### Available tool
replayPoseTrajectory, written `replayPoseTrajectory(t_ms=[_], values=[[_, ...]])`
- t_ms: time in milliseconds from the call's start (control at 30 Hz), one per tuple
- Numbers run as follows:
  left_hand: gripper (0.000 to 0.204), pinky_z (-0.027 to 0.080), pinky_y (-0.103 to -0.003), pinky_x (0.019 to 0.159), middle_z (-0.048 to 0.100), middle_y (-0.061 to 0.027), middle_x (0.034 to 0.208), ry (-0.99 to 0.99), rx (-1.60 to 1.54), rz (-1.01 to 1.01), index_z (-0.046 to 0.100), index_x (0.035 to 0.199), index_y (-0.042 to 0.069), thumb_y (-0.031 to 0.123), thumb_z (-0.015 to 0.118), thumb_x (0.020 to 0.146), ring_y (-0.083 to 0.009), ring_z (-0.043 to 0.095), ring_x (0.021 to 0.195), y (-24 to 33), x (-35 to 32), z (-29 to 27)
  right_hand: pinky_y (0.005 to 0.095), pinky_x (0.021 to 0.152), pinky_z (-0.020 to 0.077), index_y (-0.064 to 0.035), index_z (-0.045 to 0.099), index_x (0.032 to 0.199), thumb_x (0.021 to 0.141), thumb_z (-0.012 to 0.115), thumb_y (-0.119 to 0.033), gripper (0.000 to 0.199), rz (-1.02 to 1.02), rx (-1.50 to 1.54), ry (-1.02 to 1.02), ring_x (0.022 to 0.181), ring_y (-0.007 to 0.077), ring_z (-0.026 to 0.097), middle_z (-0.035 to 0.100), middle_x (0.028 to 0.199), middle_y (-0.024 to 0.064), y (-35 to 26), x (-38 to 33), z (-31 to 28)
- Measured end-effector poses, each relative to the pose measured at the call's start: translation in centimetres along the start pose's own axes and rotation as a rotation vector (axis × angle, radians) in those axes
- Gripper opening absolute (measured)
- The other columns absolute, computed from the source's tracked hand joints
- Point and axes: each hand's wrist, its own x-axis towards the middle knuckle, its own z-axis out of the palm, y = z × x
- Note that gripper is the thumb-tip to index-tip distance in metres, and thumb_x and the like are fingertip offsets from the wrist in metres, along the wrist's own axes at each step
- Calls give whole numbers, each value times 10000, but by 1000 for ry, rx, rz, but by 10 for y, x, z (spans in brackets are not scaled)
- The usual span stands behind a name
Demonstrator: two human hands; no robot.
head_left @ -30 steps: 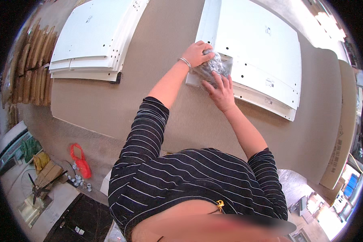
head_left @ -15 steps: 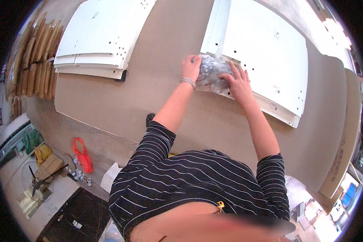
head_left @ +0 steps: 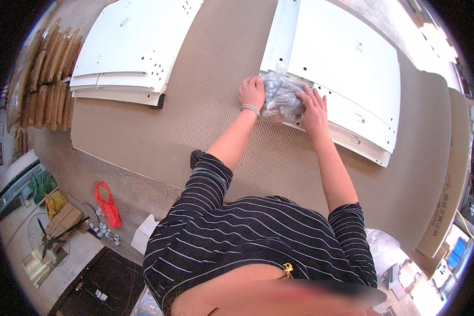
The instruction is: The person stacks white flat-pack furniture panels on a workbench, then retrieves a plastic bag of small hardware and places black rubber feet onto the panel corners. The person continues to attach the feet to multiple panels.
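A clear plastic bag of small hardware pieces (head_left: 285,100) lies across the near left corner of a stack of white panels (head_left: 347,58). The pieces look grey and brownish; their exact kind is too blurred to tell. My left hand (head_left: 252,94) is closed at the bag's left edge, fingers curled and partly hidden. On the other side, my right hand (head_left: 315,111) rests against the bag's right edge. Its fingers are stretched out and somewhat apart, some over the panel. Dark round holes dot the panels' edges.
Another stack of white panels (head_left: 116,52) lies left on the corrugated cardboard (head_left: 205,100). Bundled brown strips (head_left: 45,79) stand far left. Below the cardboard's left edge are a red bag (head_left: 108,206), a fan (head_left: 48,239) and small cylindrical pieces. A folded carton (head_left: 447,195) borders the right.
The bag has shifted slightly right and looks flatter. My left hand has followed it to the right and a little down; my right fingers have drawn closer together.
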Motion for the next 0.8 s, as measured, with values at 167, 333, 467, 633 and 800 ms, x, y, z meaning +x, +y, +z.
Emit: replayPoseTrajectory(t_ms=[167,333,467,633,800], values=[[348,378,-484,948,561,-156,1204,158,-133,54,601,1158,139,313,465,889,-391,491,1126,4,2,-6,466,1151,111,-208,439,1339,891,497,-210,452,-8,64,-42,1401,283,182,283,1488,74,-15,9,-8],[371,264,-580,1017,455,-131,1359,114,106,522,555,1235,175,306,463,900,-386,363,1267,15,-25,-1,531,1131,71,-238,375,1395,905,455,-470,549,-35,-146,-161,1401,290,171,261,1499,41,-28,5,16],[399,203,-599,1056,402,-92,1416,-70,283,408,515,1291,195,310,431,919,-359,317,1317,24,-30,-4,570,1115,94,-234,362,1399,894,476,-486,577,-46,-158,-144,1395,304,190,270,1494,54,-29,5,21],[513,128,-672,1044,325,-59,1474,-248,116,253,446,1357,281,535,353,921,-365,234,1365,34,-17,-26,541,1125,92,-215,332,1419,906,467,-483,595,18,-12,-105,1405,321,138,221,1511,83,-20,3,-4],[644,97,-667,1056,258,-42,1507,-178,514,596,382,1383,368,711,336,839,-370,172,1387,55,-47,-12,463,1143,122,-105,266,1433,959,405,-417,584,328,256,88,1403,313,142,198,1510,120,37,-52,-33]])
